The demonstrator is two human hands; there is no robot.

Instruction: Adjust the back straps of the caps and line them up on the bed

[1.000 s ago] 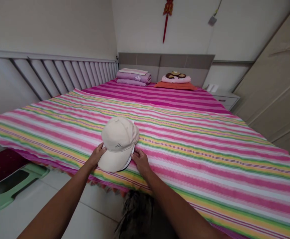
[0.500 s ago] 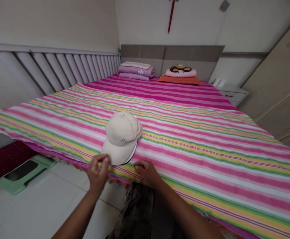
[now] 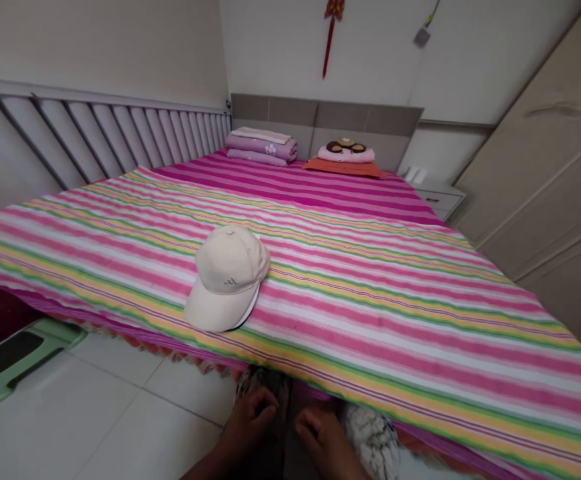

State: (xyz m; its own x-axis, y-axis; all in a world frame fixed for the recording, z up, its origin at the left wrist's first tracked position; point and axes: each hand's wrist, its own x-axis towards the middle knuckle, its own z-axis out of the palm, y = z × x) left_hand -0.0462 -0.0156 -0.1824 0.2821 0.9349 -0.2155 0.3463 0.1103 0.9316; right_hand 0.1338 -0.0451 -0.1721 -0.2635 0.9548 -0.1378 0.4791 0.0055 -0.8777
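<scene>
A cream baseball cap (image 3: 230, 263) with a small embroidered logo rests on the striped sheet (image 3: 350, 293), its brim pointing toward the bed's front edge. My left hand (image 3: 251, 419) is below that edge, in front of my patterned trousers, with its fingers curled in and nothing seen in them. Close by on the right, my right hand (image 3: 323, 433) is also loosely closed and holds nothing visible. Neither hand touches the cap; both are apart from it, lower in the view.
Folded purple bedding (image 3: 260, 148) and a pink and orange pile (image 3: 345, 160) lie by the headboard (image 3: 370, 120). A slatted rail (image 3: 120, 133) runs along the left. A green stool (image 3: 25, 357) stands on the tiled floor, and a white nightstand (image 3: 438, 199) stands at the far right.
Both hands have drawn back from beside the cap's brim, down toward my lap. The cap stays in place on the sheet, while the view has shifted slightly to the right.
</scene>
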